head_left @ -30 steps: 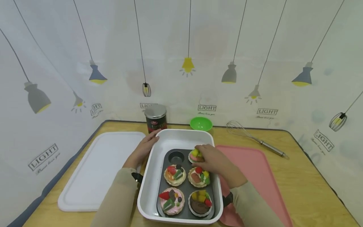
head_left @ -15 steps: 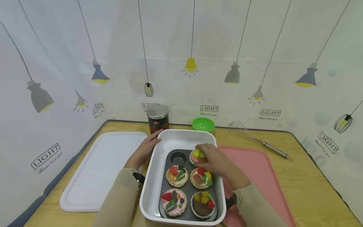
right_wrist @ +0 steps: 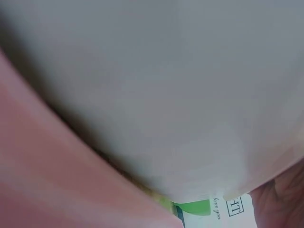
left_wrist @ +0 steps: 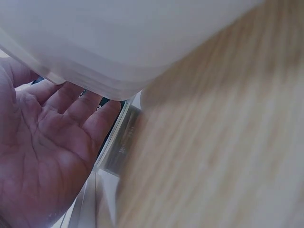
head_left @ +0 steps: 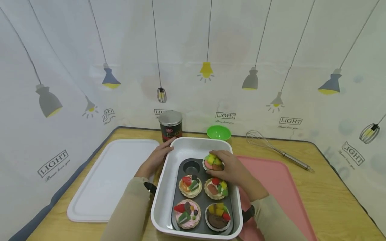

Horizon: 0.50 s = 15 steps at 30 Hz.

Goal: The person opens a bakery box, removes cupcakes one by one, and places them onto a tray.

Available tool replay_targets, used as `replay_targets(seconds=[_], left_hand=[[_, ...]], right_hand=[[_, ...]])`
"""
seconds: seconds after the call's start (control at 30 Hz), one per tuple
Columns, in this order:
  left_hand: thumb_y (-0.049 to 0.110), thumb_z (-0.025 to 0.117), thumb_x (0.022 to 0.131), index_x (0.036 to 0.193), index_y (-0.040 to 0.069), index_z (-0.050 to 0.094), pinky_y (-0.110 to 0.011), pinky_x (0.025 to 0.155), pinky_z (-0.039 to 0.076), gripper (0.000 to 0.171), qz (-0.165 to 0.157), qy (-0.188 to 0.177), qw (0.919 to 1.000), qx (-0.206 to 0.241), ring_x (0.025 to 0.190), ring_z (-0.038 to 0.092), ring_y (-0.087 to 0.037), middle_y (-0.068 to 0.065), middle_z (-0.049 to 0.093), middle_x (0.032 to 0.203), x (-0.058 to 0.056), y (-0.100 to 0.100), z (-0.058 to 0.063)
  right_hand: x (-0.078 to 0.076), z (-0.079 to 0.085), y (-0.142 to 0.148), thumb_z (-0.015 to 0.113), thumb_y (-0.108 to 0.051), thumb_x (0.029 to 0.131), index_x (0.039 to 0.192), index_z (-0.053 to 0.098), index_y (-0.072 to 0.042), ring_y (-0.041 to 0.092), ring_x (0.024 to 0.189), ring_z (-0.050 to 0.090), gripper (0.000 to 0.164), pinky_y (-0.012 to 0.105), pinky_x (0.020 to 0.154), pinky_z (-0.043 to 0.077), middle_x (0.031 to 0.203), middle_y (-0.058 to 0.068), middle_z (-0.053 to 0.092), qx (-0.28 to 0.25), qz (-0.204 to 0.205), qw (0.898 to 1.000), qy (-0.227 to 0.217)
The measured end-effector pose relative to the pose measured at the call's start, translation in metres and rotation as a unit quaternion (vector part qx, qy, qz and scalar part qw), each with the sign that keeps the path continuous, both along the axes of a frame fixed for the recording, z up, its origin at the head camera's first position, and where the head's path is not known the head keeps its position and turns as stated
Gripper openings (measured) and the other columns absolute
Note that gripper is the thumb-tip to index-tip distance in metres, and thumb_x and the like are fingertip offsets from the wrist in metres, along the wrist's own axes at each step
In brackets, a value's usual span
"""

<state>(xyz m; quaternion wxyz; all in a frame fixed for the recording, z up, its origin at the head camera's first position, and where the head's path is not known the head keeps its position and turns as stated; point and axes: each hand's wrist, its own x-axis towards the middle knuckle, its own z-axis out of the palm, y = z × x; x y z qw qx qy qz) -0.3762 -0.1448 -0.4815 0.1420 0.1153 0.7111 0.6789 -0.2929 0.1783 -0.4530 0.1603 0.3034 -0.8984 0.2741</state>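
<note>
My right hand [head_left: 234, 170] grips a small fruit tart [head_left: 211, 161] by its sides, thumb near and fingers beyond, over the far right cup of a dark muffin tin [head_left: 201, 187]. The tin lies in a white deep tray [head_left: 163, 197]. Its far left cup [head_left: 191, 167] holds nothing. Two more tarts fill the middle row, and a pink-cream tart [head_left: 188, 217] and a chocolate tart [head_left: 216, 221] the near row. With fingers extended, my left hand [head_left: 153, 162] touches the tray's far left side; in the left wrist view the palm faces the tray wall.
A white board [head_left: 105, 180] lies left, a pink board [head_left: 271, 180] right, partly under my arm. Behind the tray stand a black coffee tin [head_left: 171, 129] with a silver lid and a green bowl [head_left: 218, 133]. A whisk [head_left: 280, 152] lies back right.
The held tart has risen slightly and shows more of its green and yellow topping. The whole head view has shifted a little; my left hand stays against the tray.
</note>
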Motion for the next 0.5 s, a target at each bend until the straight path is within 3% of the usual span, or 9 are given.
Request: replay_targets(seconds=[0.3, 0.5], left_hand=[[0.023, 0.043, 0.107, 0.160, 0.015, 0.028, -0.031, 0.095, 0.049, 0.056, -0.011, 0.007, 0.9997, 0.021, 0.127, 0.052, -0.023, -0.015, 0.036, 0.159, 0.0000, -0.0007, 0.0037], [0.022, 0.051, 0.105, 0.161, 0.015, 0.024, -0.035, 0.095, 0.051, 0.063, -0.034, 0.017, 0.9991, 0.020, 0.127, 0.053, -0.026, -0.016, 0.033, 0.160, -0.0011, -0.0058, -0.0007]], right_hand=[[0.0016, 0.0024, 0.0004, 0.087, -0.036, 0.078, 0.133, 0.063, -0.007, 0.021, 0.111, 0.061, 0.067, 0.041, 0.090, 0.053, 0.128, 0.007, 0.064, -0.017, 0.016, 1.000, 0.009], [0.0002, 0.0010, 0.0007, 0.086, -0.037, 0.079, 0.132, 0.063, -0.008, 0.019, 0.109, 0.060, 0.065, 0.040, 0.089, 0.054, 0.128, 0.006, 0.063, -0.015, 0.019, 1.000, 0.000]])
